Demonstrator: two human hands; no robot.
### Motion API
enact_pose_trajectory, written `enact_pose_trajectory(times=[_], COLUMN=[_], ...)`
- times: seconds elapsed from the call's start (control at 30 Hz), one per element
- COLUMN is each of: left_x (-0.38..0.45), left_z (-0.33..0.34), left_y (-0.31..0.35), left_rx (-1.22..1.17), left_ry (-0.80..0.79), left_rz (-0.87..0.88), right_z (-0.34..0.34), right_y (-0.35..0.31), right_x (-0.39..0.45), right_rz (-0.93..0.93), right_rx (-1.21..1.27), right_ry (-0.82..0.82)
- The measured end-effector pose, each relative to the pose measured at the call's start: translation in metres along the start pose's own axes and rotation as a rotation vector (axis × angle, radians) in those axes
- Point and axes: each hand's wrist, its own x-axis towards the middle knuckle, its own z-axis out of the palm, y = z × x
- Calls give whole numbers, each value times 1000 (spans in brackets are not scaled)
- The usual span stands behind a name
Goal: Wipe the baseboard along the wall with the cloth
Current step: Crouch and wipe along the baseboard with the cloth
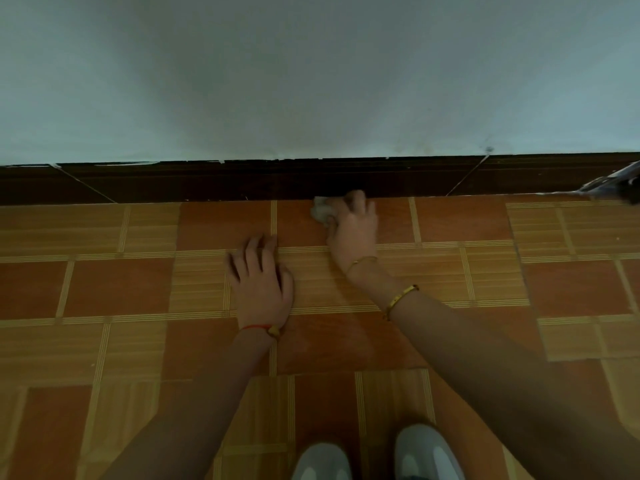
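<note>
A dark brown baseboard runs along the foot of the pale wall across the whole view. My right hand grips a crumpled grey cloth and holds it at the bottom edge of the baseboard, near the middle. The cloth sticks out to the left of my fingers, which hide the rest of it. My left hand rests flat on the tiled floor with its fingers spread, a short way back from the wall and to the left of my right hand.
The floor is orange and tan patterned tile. A dark and white object leans against the baseboard at the far right edge. My two grey shoes show at the bottom of the view.
</note>
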Motion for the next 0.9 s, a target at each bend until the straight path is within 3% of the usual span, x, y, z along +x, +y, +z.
enact_pose_trajectory(times=[0.13,0.33,0.43,0.73,0.9], left_x=[0,0,0,0,1], left_z=[1,0,-1,-1,-3], left_y=[0,1,1,2,1], left_rx=[4,-3,-13,-27,-36], left_ry=[4,8,10,5,11], left_rz=[4,-5,-6,2,-5], right_z=[13,-16,-31,-12,-32], right_y=[-19,-11,-14,-64,-16], right_x=[-3,-9,2,9,15], right_rz=[-164,231,253,100,344], right_rx=[113,537,617,665,594], right_ry=[-45,344,485,352,510])
